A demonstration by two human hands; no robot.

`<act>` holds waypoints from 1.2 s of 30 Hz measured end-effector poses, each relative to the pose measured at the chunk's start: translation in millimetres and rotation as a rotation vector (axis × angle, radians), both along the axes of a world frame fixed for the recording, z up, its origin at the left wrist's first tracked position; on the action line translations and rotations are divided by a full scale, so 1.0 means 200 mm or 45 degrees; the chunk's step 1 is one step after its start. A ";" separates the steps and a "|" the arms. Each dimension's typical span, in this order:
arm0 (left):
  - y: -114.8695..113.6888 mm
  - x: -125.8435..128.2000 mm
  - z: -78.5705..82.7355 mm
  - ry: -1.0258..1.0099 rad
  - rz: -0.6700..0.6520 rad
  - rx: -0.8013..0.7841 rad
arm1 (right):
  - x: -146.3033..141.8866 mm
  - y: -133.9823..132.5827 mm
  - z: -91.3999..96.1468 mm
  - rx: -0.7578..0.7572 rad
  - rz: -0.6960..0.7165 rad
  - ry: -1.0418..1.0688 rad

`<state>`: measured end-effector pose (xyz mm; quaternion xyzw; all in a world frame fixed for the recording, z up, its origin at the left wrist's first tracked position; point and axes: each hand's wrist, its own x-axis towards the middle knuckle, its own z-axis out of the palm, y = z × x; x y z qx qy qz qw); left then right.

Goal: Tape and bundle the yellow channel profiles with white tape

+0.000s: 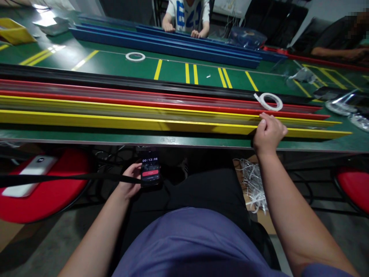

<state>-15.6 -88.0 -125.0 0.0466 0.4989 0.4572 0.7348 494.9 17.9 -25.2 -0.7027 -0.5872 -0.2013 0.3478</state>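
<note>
My left hand (pixel 131 182) is closed around the side of a phone (pixel 150 171) above my lap, below the table edge. The phone's lit screen reads 00:13:08 with a red button under it. My right hand (pixel 270 132) has its fingers curled over a long yellow channel strip (pixel 201 126) near its right end. Behind that strip lie a long red channel strip (pixel 115 95) and a black strip (pixel 95 79), side by side along the table. A roll of white tape (pixel 280 104) with a loose end rests on the red strip just beyond my right hand.
Blue strips (pixel 173 48) lie at the back of the green table (pixel 109 65), with a co-worker's hands on them. Another white tape roll (pixel 135 52) sits mid-table. Red stools (pixel 62 188) flank me; the left one bears a white device (pixel 31 175). White scraps (pixel 255 188) lie below.
</note>
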 end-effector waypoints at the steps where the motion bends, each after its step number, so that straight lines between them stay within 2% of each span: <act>1: -0.01 0.00 0.00 0.007 -0.003 0.011 | 0.00 0.00 0.00 0.006 0.001 0.000; 6: -0.03 0.03 0.00 0.076 0.019 0.147 | 0.01 0.01 -0.01 0.025 0.018 0.001; 10: -0.04 0.04 -0.02 0.057 -0.062 0.257 | 0.00 0.00 0.00 -0.008 0.014 -0.013; 14: -0.04 0.04 -0.04 0.087 -0.099 0.253 | -0.01 0.00 0.01 -0.052 -0.001 -0.029; 22: -0.05 0.05 -0.02 0.133 -0.167 0.295 | -0.01 0.00 0.02 -0.055 0.022 0.002; 26: -0.05 0.05 -0.02 0.142 -0.191 0.302 | -0.02 -0.01 0.04 -0.130 0.030 0.047; 36: -0.06 0.05 0.03 0.076 -0.102 0.252 | -0.01 -0.02 0.04 -0.169 0.036 0.046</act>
